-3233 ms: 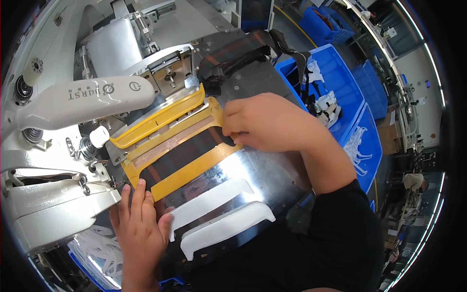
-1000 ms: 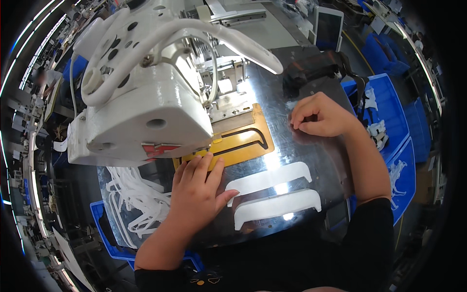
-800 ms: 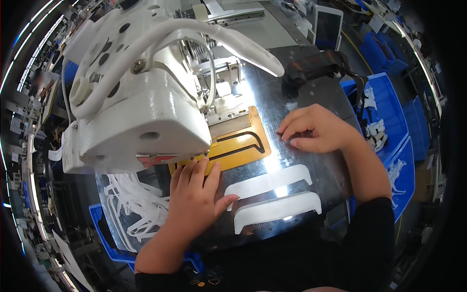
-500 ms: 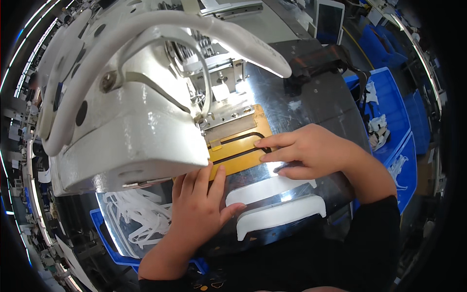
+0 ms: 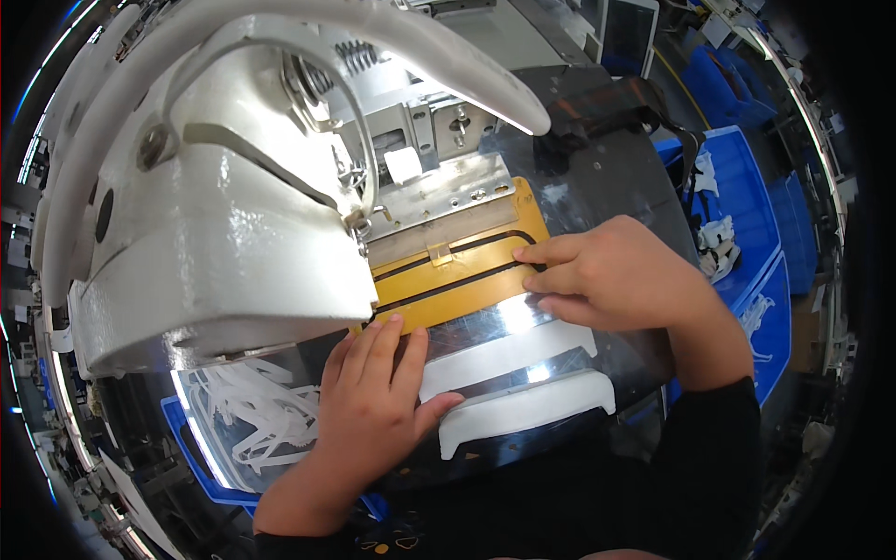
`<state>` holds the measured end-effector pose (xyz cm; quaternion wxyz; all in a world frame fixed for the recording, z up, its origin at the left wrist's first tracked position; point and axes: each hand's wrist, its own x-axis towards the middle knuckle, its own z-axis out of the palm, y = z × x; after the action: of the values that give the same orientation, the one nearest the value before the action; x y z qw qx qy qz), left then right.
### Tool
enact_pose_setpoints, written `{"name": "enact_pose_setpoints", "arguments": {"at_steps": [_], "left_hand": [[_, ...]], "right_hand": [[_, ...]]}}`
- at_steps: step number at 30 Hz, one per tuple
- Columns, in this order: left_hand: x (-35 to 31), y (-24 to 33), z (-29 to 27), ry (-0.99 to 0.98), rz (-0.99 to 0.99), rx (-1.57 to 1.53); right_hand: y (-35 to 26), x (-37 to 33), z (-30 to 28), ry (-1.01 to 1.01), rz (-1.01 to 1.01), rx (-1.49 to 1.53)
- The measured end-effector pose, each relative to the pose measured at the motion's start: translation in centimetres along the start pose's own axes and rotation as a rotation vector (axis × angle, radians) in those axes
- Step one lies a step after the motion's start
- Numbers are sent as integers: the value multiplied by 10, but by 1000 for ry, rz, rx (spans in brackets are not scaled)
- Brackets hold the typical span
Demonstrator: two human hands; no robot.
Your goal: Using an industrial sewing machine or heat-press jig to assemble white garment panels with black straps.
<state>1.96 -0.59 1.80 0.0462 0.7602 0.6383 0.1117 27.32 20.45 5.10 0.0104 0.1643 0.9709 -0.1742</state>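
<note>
A yellow plate (image 5: 467,288) with black-edged slots lies flat beside the head of a white sewing machine (image 5: 233,271). Its far edge is under a metal bar (image 5: 443,198); its left end is partly hidden by the machine head. My right hand (image 5: 623,275) rests its fingertips on the plate's right end, fingers stretched out. At the near left edge, my left hand (image 5: 371,401) touches the plate with spread fingertips, thumb out to the side. Two white curved strips (image 5: 527,411) lie on the shiny table, nearer to me than the plate.
A blue bin (image 5: 177,425) with tangled white strips (image 5: 257,411) stands at the lower left. More blue bins (image 5: 770,215) holding white and dark pieces are on the right. A black object with straps (image 5: 607,117) lies on the table's far right.
The yellow plate and metal bar have slid right and away from me, past the machine head. My right hand has moved along with the plate; my left fingertips are now at its near edge.
</note>
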Motion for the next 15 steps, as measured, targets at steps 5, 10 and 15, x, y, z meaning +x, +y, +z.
{"name": "enact_pose_setpoints", "arguments": {"at_steps": [5, 10, 15], "left_hand": [[0, 1, 1, -1, -4, -3], [2, 0, 3, 4, -12, -17], [1, -2, 6, -2, -47, -35]], "right_hand": [[3, -2, -4, 46, 43, -32], [8, 1, -6, 48, 91, -42], [20, 7, -4, 83, 114, 8]]}}
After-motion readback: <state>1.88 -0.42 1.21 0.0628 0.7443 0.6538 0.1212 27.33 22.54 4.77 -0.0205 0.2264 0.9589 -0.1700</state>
